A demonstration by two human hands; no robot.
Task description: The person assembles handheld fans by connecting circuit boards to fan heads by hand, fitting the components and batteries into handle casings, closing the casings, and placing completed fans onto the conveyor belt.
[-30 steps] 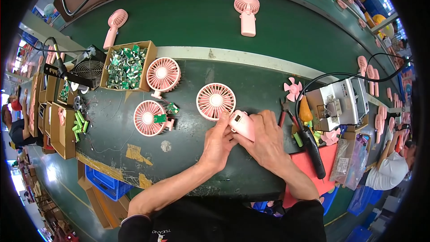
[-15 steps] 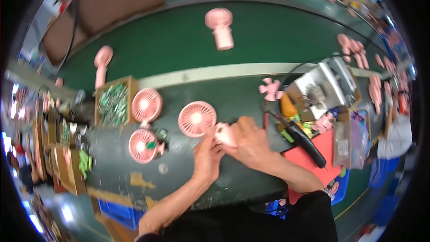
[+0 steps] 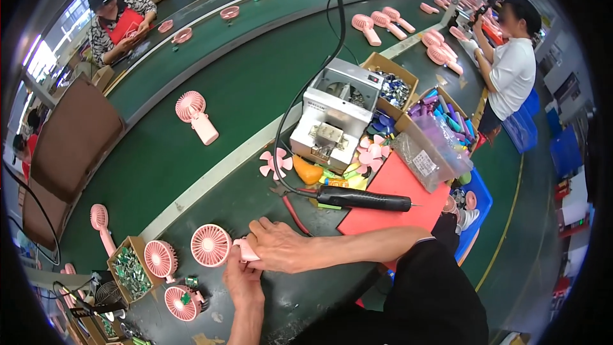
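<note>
Both hands are closed on a pink handheld fan's handle [image 3: 246, 251]. My left hand [image 3: 244, 284] pinches it from the near side, while my right hand [image 3: 278, 246] wraps over its right end and hides much of it. A round, slatted pink fan head [image 3: 211, 246] lies against the handle's left end; whether the two are joined I cannot tell. To the left are two more fan heads, one upper [image 3: 160, 259] and one lower [image 3: 182, 303]. A green circuit board [image 3: 186, 298] shows on the lower one.
A box of circuit boards [image 3: 131, 272] stands at the left. Right of my hands lie red-handled pliers [image 3: 294, 213], a black electric screwdriver [image 3: 364, 198] and a red sheet [image 3: 399, 199]. A white machine [image 3: 335, 115] stands beyond. The green conveyor [image 3: 153, 160] carries pink fans. Co-workers sit across and at right.
My view has swung to the right and upward, bringing the machine and co-workers into sight. Both hands keep hold of the handle, and the fan heads stay beside them.
</note>
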